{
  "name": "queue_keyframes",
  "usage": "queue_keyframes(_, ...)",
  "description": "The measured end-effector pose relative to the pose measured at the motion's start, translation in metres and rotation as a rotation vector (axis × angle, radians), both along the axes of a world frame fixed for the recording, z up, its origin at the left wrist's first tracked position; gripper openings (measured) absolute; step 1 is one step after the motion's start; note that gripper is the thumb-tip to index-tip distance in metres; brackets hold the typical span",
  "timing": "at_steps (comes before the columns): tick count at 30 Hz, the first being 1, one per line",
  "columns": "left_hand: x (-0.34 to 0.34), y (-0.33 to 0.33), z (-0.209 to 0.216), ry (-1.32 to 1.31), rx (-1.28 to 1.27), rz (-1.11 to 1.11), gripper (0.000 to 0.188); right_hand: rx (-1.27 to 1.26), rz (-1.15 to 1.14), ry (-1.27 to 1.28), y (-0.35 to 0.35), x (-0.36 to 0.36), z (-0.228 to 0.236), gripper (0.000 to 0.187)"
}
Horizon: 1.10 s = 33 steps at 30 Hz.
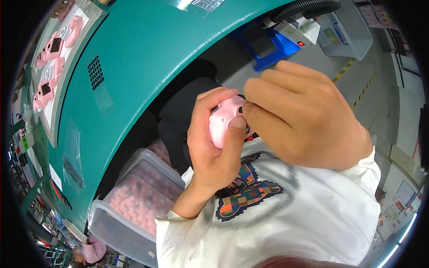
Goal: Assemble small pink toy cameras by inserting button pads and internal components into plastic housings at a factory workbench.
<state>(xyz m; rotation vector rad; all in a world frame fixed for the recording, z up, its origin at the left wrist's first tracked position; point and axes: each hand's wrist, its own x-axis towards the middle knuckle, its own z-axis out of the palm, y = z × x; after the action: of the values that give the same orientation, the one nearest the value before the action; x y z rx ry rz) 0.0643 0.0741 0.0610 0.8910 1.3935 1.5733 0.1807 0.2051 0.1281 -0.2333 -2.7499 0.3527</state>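
Observation:
My left hand is wrapped round a pink rounded plastic body, which looks like a small toy camera, held in front of my chest. Its thumb lies across the near face. My right hand is closed in a pinch against the body's right side. A small dark spot shows right at those fingertips; whether it is a loose piece or part of the body I cannot tell. On the green table to the left lies a sheet of small black rectangular pieces.
Several pink toy cameras lie on a white board at the far left. Below the table edge stands a translucent bin with bagged pink parts. A blue stool, a white box with a black hose and a clear tub are beyond.

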Motion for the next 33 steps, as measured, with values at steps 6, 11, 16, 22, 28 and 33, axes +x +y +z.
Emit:
queue_keyframes(6,-0.002,0.000,0.004,-0.109,-0.084,0.033,0.039,-0.032,0.033,0.006,0.001,-0.004,-0.003,0.014)
queue_keyframes(11,-0.002,0.001,-0.001,-0.191,-0.134,0.084,0.036,-0.107,0.076,-0.041,0.006,-0.005,-0.002,0.014)
queue_keyframes(16,-0.008,-0.004,-0.007,-0.317,-0.137,0.071,0.038,-0.275,0.120,0.019,0.013,-0.007,-0.005,0.013)
queue_keyframes(22,-0.011,-0.008,-0.021,-0.466,0.017,0.039,0.041,-0.673,0.070,0.093,0.010,-0.007,-0.008,0.014)
queue_keyframes(28,-0.009,-0.006,-0.019,-0.407,0.110,0.083,0.041,-0.752,-0.001,0.255,-0.005,-0.009,-0.019,0.015)
queue_keyframes(33,-0.004,-0.010,-0.014,-0.356,0.122,0.129,0.041,-0.640,-0.044,0.213,-0.013,-0.009,-0.014,0.016)
